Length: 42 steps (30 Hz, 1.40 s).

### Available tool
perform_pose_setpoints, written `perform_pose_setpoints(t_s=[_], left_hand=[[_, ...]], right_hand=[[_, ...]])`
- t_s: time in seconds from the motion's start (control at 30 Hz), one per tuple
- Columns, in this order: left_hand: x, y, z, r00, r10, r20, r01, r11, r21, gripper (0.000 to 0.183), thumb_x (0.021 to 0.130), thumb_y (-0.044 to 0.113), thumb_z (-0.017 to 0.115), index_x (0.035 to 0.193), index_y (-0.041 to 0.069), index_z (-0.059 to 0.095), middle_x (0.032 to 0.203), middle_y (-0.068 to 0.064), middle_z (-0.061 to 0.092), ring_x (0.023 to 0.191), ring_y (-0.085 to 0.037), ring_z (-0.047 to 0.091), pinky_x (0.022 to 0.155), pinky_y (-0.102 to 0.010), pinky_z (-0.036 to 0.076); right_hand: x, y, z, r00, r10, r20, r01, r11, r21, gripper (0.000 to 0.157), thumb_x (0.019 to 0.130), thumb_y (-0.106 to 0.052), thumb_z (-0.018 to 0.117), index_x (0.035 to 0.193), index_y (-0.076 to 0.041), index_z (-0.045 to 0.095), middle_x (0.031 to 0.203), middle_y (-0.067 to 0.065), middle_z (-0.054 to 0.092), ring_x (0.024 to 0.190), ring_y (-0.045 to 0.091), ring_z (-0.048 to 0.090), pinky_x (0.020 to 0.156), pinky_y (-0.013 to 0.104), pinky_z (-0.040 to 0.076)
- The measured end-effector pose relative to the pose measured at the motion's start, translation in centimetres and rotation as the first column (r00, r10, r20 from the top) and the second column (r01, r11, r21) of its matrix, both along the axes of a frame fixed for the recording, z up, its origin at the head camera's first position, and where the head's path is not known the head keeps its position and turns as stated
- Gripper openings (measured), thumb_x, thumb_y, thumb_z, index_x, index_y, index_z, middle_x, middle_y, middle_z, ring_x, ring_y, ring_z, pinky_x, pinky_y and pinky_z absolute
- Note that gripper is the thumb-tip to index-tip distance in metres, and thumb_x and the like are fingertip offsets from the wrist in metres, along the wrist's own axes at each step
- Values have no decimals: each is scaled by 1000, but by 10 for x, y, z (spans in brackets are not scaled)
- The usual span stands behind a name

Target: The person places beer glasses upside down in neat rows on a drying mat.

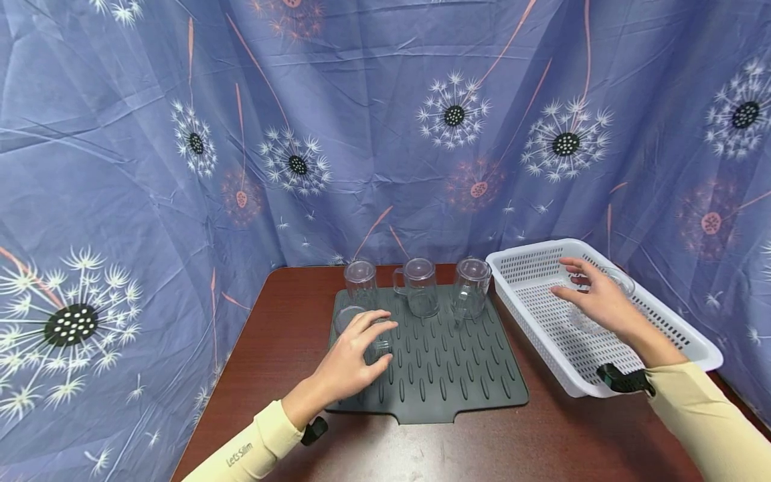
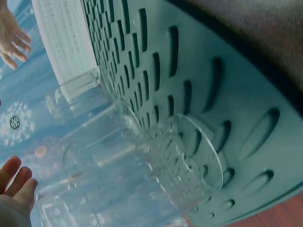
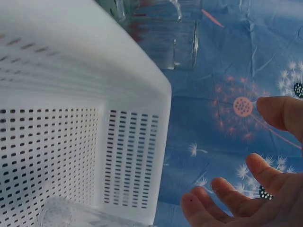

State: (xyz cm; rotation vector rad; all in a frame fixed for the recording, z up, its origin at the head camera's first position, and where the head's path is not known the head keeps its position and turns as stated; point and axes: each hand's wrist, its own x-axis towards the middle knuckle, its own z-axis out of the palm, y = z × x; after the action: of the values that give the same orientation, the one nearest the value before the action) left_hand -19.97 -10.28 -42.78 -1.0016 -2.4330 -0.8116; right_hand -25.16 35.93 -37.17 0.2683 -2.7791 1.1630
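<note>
My left hand (image 1: 352, 355) hovers over the left side of a dark green draining mat (image 1: 421, 408), fingers loosely bent with nothing between them. Just behind it stands a clear glass mug (image 2: 184, 165), partly hidden by the hand in the head view. Three more mugs form a row along the mat's back edge: a left one (image 1: 361, 288), a middle one (image 1: 421, 294) and a right one (image 1: 470, 291), all bottom up. Over the white perforated basket (image 1: 530, 335), my right hand (image 1: 599, 298) is held with fingers apart. Beneath it a clear glass (image 3: 71, 215) lies in the basket, partly covered.
A reddish-brown wooden table (image 1: 259, 348) carries the mat and the basket, which stands at the right beside the mat. Behind and at both sides hangs a blue curtain (image 1: 373, 167) with a dandelion print.
</note>
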Motion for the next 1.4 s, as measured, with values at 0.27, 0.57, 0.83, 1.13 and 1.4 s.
perform_pose_setpoints(t_s=[0.27, 0.57, 0.83, 1.13, 1.4], left_hand=[[6, 11, -8, 997, -66, 35, 68, 996, -60, 55, 86, 19, 78, 138, 22, 59, 149, 2, 47, 140, -16, 43, 105, -42, 48], [10, 23, -16, 987, -88, 138, 109, 982, -153, 56, 90, 25, 75, 143, 25, 54, 154, 2, 42, 143, -15, 40, 107, -41, 46], [12, 32, -25, 965, -65, 255, 132, 957, -257, 60, 93, 31, 73, 148, 26, 49, 158, -1, 37, 146, -21, 37, 109, -44, 45], [11, 40, -35, 939, -41, 342, 159, 933, -324, 65, 93, 34, 72, 151, 27, 45, 160, -5, 35, 146, -25, 37, 110, -44, 44], [7, 43, -47, 916, -11, 401, 174, 911, -374, 65, 95, 38, 70, 152, 22, 45, 160, -12, 34, 148, -29, 35, 112, -48, 41]], right_hand=[[-6, 13, -3, 999, -32, -24, 32, 999, 24, 70, 98, -31, 66, 152, 0, 34, 146, 39, 38, 126, 59, 42, 96, 70, 38], [-13, 28, -4, 994, -79, -82, 87, 990, 108, 68, 97, -31, 67, 148, 2, 39, 145, 35, 42, 124, 56, 45, 95, 67, 38], [-17, 41, -3, 989, -101, -110, 119, 977, 178, 66, 96, -31, 67, 148, 1, 41, 139, 42, 40, 124, 58, 41, 92, 69, 35], [-24, 52, -4, 982, -109, -157, 143, 963, 226, 66, 93, -29, 71, 144, 3, 43, 137, 43, 42, 126, 62, 35, 99, 71, 27], [-28, 60, -6, 984, -110, -140, 143, 956, 258, 67, 94, -32, 69, 143, 6, 42, 139, 44, 39, 128, 65, 30, 102, 74, 21]])
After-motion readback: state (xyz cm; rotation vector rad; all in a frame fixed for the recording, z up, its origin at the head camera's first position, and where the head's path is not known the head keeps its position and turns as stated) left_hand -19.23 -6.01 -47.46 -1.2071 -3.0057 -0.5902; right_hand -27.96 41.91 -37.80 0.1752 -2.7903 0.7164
